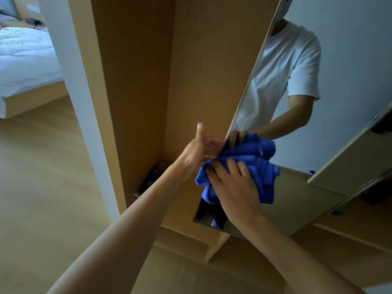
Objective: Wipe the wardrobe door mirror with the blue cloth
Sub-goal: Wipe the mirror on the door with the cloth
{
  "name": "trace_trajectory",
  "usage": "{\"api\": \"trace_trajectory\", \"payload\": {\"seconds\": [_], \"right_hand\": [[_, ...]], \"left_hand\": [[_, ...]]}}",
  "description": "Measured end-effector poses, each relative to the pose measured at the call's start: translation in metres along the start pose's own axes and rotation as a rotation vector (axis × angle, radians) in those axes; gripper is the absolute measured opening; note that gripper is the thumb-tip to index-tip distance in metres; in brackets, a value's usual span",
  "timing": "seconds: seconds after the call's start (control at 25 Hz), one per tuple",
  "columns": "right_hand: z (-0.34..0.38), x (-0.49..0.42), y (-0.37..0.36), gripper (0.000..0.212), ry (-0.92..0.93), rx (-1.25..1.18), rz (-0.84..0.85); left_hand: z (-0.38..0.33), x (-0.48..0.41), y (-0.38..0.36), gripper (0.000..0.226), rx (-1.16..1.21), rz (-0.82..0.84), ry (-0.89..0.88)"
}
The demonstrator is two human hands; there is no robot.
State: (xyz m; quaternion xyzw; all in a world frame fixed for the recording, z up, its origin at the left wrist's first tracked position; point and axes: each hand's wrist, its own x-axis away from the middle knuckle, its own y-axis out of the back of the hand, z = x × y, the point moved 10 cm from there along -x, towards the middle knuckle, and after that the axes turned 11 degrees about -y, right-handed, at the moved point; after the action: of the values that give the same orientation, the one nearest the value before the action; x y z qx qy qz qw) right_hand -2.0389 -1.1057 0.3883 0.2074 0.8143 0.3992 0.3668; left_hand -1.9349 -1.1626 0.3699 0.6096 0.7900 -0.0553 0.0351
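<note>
Head view: our left hand (201, 147) grips the wardrobe door (247, 81) edge, our right hand (235, 187) presses the blue cloth (265, 179) flat, low on the mirror (297, 198); wiping seems underway, upper glass likely left.

Home bedroom: bed (23, 60), mirrored wardrobe (135, 81).

2 hands: left hand (199, 151) at centre frame, right hand (235, 187) just below centre. 1 blue cloth (262, 164), centre right. 1 mirror (350, 49), right half. 1 wardrobe door (212, 60), upper centre. 1 bed (23, 56), upper left. 1 reflected person (286, 60), upper right.
</note>
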Motion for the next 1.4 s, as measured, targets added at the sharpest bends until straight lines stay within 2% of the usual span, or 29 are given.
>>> {"api": "trace_trajectory", "payload": {"seconds": [0.12,0.2,0.28,0.4,0.44,0.56,0.64,0.72,0.88,1.12,1.28,1.4], "right_hand": [[0.022,0.017,-0.045,0.056,0.006,-0.037,0.204],[0.031,0.026,-0.061,0.063,0.008,-0.041,0.275],[0.033,0.029,-0.064,0.061,0.004,-0.066,0.284],[0.023,0.026,-0.053,0.069,-0.015,-0.11,0.242],[0.016,0.024,-0.045,0.068,-0.031,-0.112,0.191],[-0.004,0.019,-0.009,0.045,-0.084,-0.134,-0.048],[-0.01,0.019,0.0,0.046,-0.097,-0.156,-0.12],[-0.008,0.02,-0.008,0.051,-0.096,-0.161,-0.099],[0.016,0.039,-0.063,0.061,-0.047,-0.098,0.104],[0.054,0.065,-0.129,0.046,-0.016,-0.072,0.275],[0.054,0.066,-0.14,0.044,-0.036,-0.139,0.336],[0.04,0.061,-0.119,0.045,-0.083,-0.209,0.244]], "left_hand": [[0.004,0.0,-0.003,0.082,-0.005,0.003,-0.022],[0.007,0.001,-0.003,0.08,0.013,-0.003,-0.031],[0.013,0.002,-0.003,0.077,0.022,-0.009,-0.025],[0.036,0.007,-0.003,0.076,0.017,0.005,0.021],[0.045,0.008,-0.003,0.076,0.018,0.01,0.041],[0.063,0.013,-0.001,0.08,-0.005,0.023,0.088],[0.072,0.015,-0.001,0.077,-0.029,0.018,0.098],[0.081,0.016,-0.001,0.074,-0.02,0.007,0.106],[0.103,0.018,-0.004,0.082,0.008,-0.019,0.143],[0.115,0.023,-0.003,0.072,0.011,-0.039,0.119],[0.124,0.024,-0.002,0.072,0.021,-0.065,0.114],[0.145,0.031,-0.004,0.079,-0.011,-0.052,0.179]]}}
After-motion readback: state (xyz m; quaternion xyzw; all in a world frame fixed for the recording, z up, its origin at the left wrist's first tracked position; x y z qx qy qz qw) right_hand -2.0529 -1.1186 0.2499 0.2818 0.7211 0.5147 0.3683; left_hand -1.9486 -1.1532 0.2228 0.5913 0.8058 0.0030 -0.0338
